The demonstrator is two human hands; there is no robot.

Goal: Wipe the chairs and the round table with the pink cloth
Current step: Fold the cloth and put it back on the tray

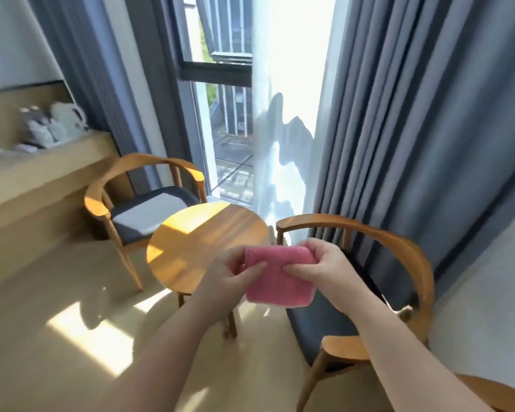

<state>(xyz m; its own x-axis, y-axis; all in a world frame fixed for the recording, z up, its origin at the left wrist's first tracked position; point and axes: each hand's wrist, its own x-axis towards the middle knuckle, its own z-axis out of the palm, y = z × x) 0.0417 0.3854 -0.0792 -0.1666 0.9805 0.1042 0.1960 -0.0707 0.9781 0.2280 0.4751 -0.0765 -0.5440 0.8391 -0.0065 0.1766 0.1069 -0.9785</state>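
A folded pink cloth [277,278] hangs in the air between both hands, in front of the small round wooden table [202,248]. My left hand [229,278] pinches its left edge and my right hand [324,269] pinches its right edge near the top. One wooden armchair with a dark seat [149,209] stands behind the table at the left. A second wooden armchair [399,263] stands at the right, its seat partly hidden by my right arm.
A long wooden counter [42,179] with small bottles and sachets runs along the left wall. Grey curtains [414,114] and a sheer white curtain hang by the tall window [220,84] behind the table. Sunlit patches fall on the light floor [72,337].
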